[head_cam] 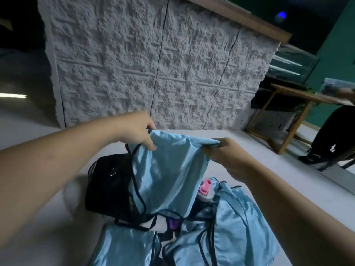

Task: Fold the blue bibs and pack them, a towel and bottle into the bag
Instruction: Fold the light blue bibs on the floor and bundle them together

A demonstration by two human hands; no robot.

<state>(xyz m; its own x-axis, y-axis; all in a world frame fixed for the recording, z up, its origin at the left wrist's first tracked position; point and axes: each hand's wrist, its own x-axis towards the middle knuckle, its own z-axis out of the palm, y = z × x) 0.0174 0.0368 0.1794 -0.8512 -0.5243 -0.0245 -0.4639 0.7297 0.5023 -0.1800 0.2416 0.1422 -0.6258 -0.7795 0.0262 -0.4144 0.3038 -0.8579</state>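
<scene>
Nearest camera: two bare forearms reaching fwd from the bottom corners, over a pale grey counter (pixel 48 217).

Item 1, raised bib (pixel 169 169): light blue, shiny, dark piping. Held up by its top edge above the counter centre, hanging down w/ lower hem over the other items. Left grip (pixel 138 131) pinches the top-left corner, fingers curled over the fabric. Right grip (pixel 224 152) clamps the top-right corner, thumb and fingers closed on it.

Item 2, loose bibs (pixel 226 227): same blue fabric, crumpled heap at the near edge, right of centre, below the right forearm.

Item 3, folded bib (pixel 124 246): flat blue piece at the near edge, left of the heap, just beside it.

Item 4, black bag (pixel 107 189): left of the raised bib, partly behind it, metal ring on its face. Black straps trail toward the near edge.

Item 5, bottle (pixel 206 194): pink cap, grey body, between raised bib and heap, lower part hidden by fabric.

Surroundings: textured grey wall panel (pixel 153 64) at the counter's far edge. Wooden table (pixel 288 112) far right, a person in black trousers (pixel 330 135) beside it.
</scene>
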